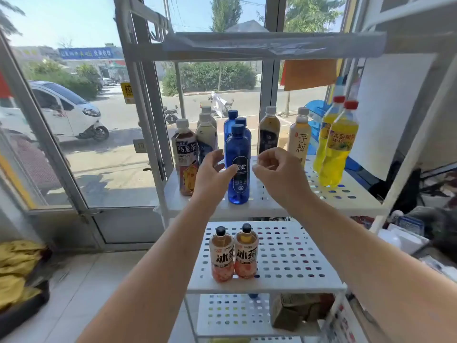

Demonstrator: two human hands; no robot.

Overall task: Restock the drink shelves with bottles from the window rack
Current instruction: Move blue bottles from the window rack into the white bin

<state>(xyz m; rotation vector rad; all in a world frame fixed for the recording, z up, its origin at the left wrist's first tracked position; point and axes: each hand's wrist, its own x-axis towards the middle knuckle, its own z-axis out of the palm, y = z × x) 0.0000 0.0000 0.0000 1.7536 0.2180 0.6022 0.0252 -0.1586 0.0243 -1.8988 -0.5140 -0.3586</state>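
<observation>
Both hands close in on the front blue bottle point(238, 167) on the window rack point(346, 201), centre of the frame.

The left hand point(211, 173) is spread, its thumb seemingly just touching the bottle's label. The right hand point(278, 173) hangs just beside the bottle, fingers loosely curled and holding nothing, so no bottle is gripped yet. From where I stand the restocking looks far from done. The upper tier still carries a full row: an oolong tea bottle point(186, 157) at left, more blue ones behind, and two yellow bottles point(338, 144) at right. Two iced tea bottles point(233, 253) wait on the lower tier point(296, 256). The drink shelves themselves are out of view, so I cannot tell how much is already stocked.
</observation>
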